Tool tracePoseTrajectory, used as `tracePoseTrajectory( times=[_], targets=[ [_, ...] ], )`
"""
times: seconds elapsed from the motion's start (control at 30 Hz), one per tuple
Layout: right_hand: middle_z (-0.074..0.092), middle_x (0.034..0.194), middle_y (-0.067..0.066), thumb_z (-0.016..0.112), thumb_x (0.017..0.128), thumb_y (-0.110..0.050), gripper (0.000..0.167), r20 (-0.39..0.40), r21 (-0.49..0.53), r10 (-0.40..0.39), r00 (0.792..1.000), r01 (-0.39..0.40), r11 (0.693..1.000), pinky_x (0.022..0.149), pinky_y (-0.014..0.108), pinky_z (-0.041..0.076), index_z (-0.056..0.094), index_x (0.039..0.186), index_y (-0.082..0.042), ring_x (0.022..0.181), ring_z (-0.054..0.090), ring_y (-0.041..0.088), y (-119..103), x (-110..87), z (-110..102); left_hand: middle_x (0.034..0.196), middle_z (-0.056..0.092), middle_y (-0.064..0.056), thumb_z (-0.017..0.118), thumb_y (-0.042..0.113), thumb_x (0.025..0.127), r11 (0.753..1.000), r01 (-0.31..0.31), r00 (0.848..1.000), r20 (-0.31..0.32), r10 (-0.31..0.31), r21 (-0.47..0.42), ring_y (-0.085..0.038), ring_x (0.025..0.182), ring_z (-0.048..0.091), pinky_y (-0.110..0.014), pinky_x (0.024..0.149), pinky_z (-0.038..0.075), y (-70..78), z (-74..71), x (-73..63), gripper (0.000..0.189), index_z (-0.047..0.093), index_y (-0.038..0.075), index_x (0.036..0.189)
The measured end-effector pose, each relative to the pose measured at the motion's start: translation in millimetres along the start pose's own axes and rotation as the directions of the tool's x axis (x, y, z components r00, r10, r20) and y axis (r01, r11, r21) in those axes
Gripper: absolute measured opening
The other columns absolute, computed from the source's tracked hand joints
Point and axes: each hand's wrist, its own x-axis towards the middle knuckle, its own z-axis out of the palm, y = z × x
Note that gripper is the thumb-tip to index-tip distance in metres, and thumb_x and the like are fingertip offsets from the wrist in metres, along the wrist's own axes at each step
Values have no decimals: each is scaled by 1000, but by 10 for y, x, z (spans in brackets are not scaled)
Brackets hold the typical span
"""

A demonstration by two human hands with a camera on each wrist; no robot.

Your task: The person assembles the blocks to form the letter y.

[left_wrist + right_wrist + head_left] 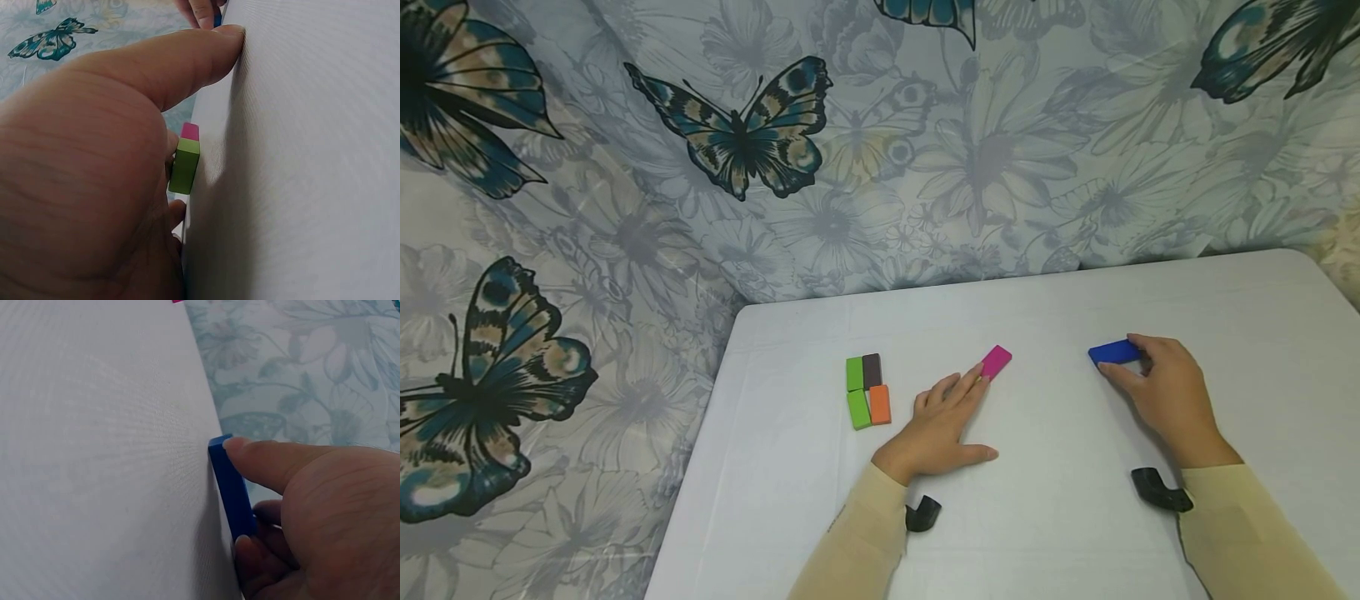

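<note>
My left hand (942, 425) lies low over the white table, fingers extended and thumb spread out to the side. Its fingertips are at the near end of a pink block (997, 362). A green block (185, 167) shows beside those fingers in the left wrist view, in front of the pink one; the hand hides most of it in the head view. Farther right, my right hand (1176, 400) pinches a blue block (1114, 352) between thumb and fingers. In the right wrist view the blue block (232, 487) is on its narrow edge side, close against the tabletop.
Left of my left hand, two green blocks (858, 409), a dark brown block (872, 371) and an orange block (880, 404) lie grouped together. Butterfly-patterned cloth (880, 208) hangs behind the white table (1037, 533). Black wrist mounts (1161, 490) stick out from both sleeves.
</note>
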Motion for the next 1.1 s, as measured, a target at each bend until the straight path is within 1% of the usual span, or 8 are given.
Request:
tracePoseTrajectory(
  times=[0.13,0.27,0.67,0.9,1.1],
  targets=[
    [49,140,47,80,102,-17,64,-1,-4,-9,1000,9,1000,106,76,40,51,145,20,129,47,65,-6,5,-3,178,-14,22,72,58,100,1000,-1,1000,-1,1,-6,-18,164,3,-52,122,22,-10,2,-4,104,9,26,177],
    [49,141,47,79,102,-18,63,5,-8,-15,1000,15,1000,110,76,37,52,145,20,132,45,66,-11,11,-11,178,-13,21,72,58,101,1000,-5,1000,-3,5,-6,-18,164,4,-52,123,22,-17,-2,-6,104,10,26,177],
    [48,143,46,78,103,-17,62,-12,1,-27,1000,27,1000,112,75,35,51,146,19,134,45,66,-27,18,-26,179,-11,19,71,58,101,1000,-5,1000,4,5,6,-18,164,4,-51,122,22,-10,-19,-10,103,10,25,177],
    [51,142,44,81,100,-13,60,-56,31,-63,996,64,997,110,74,37,55,143,19,133,47,64,-56,28,-30,178,-13,21,70,59,101,1000,-2,1000,5,2,3,-17,164,3,-51,123,22,-13,-20,-6,103,9,26,177],
    [53,142,43,82,99,-11,58,-79,50,-91,993,95,994,110,74,38,56,143,17,132,48,62,-103,33,-59,179,-13,20,71,59,101,1000,-8,1000,4,8,-1,-17,164,3,-52,122,23,-22,-4,1,104,7,27,177]
  ],
)
